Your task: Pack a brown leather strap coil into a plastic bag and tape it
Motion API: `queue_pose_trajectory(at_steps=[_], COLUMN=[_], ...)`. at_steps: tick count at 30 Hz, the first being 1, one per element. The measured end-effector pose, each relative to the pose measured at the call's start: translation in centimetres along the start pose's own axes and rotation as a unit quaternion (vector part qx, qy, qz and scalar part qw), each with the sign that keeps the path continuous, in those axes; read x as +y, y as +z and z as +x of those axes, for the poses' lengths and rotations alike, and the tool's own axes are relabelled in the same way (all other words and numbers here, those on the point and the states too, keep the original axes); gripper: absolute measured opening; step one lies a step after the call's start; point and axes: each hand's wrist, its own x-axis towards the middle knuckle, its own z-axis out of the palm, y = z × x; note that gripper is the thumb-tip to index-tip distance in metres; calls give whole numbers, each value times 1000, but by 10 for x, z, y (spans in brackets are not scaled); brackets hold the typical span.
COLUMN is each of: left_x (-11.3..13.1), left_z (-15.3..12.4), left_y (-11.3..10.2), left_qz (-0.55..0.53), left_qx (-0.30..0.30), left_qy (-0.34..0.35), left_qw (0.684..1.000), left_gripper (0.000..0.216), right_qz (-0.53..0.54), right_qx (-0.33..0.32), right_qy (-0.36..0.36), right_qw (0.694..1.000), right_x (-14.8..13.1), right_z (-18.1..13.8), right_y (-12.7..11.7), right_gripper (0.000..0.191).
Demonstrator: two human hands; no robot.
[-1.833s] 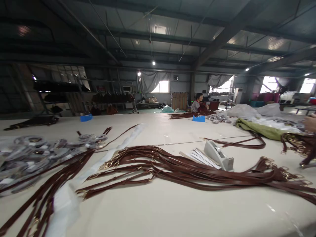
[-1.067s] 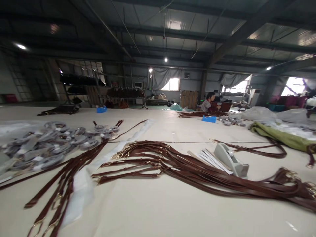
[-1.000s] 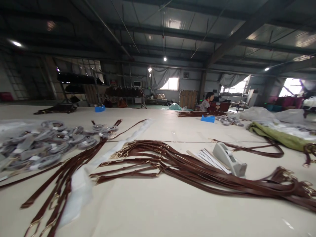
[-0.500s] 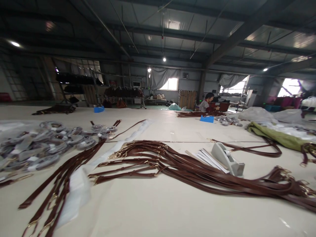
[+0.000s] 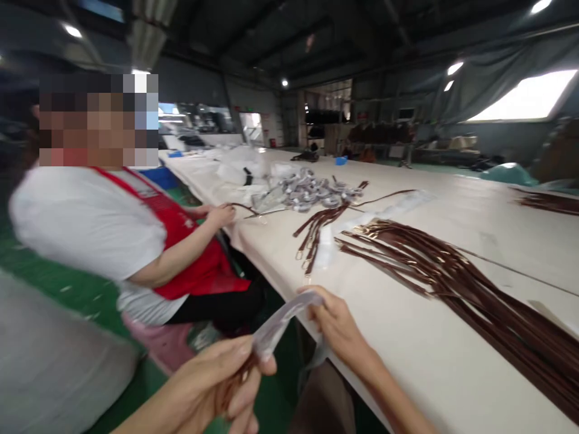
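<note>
My left hand (image 5: 217, 380) is closed around a brown strap (image 5: 235, 381) with metal fittings; part of it is hidden by my fingers. A strip of translucent greyish film (image 5: 284, 322) runs from that hand to my right hand (image 5: 341, 331), whose fingers grip its far end. More of the film hangs under the right hand. Both hands are held in front of the table's edge. On the table, beyond my right hand, lies a small group of brown straps (image 5: 323, 220) with metal clasps. A larger bundle of long brown straps (image 5: 474, 289) stretches off to the right.
On the left, a co-worker in a red apron (image 5: 181, 247) sits at the table (image 5: 393, 355), hands at its edge with a strap. Film-wrapped coils (image 5: 312, 190) are heaped further back. A large pale sack (image 5: 58, 361) fills the lower left.
My view has swung to the left, bringing the co-worker into sight. Both my hands, holding strap and film, now show; neither was visible before.
</note>
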Motion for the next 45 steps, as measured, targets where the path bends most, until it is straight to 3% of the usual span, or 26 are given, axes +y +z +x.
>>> queue_pose_trajectory(at_steps=[6, 11, 14, 18, 22, 25, 27, 29, 32, 33, 35, 39, 41, 43, 45], left_x=[1, 9, 14, 13, 0, -8, -8, -4, -2, -3, -9, -13, -3, 10, 23], left_z=[-3, 3, 8, 19, 30, 35, 33, 29, 22, 21, 17, 2, -9, -20, -27], left_y=[18, 15, 13, 11, 9, 4, -3, -13, -26, -29, -31, -21, -14, -10, -7], left_qz=[-108, -174, -189, -150, -99, 39, 210, 402, 606, 641, 680, 689, 629, 492, 333], left_qx=[-27, 29, 32, 34, 58, 73, 100, 103, 21, -8, -41, -53, -64, -80, -71], left_qy=[55, 165, 212, 260, 309, 360, 378, 387, 398, 394, 359, 207, 116, 14, -46], left_qw=[992, 970, 958, 953, 944, 929, 896, 823, 688, 659, 638, 692, 766, 867, 939], left_gripper=[36, 26, 25, 28, 33, 41, 45, 51, 59, 59, 50, 20, 28, 40, 45], right_qz=[3, 39, 63, 79, 158, 219, 247, 252, 226, 223, 233, 251, 212, 125, 9], right_qx=[-71, -120, -130, -145, -163, -158, -171, -195, -214, -217, -218, -201, -184, -164, -137], right_qy=[62, 119, 140, 165, 188, 190, 203, 217, 210, 206, 209, 262, 264, 231, 173], right_qw=[996, 985, 980, 973, 956, 944, 932, 923, 927, 928, 924, 910, 923, 951, 975], right_x=[4, 12, 9, 0, -3, -3, -5, -9, -18, -21, -26, -22, -12, 1, 12], right_z=[-7, -22, -33, -42, -44, -45, -47, -50, -56, -58, -61, -58, -50, -40, -33], right_y=[-12, 13, 29, 43, 56, 64, 62, 54, 33, 26, 16, 7, 6, 7, 12], right_gripper=[44, 36, 38, 47, 50, 49, 51, 54, 53, 52, 49, 41, 39, 31, 22])
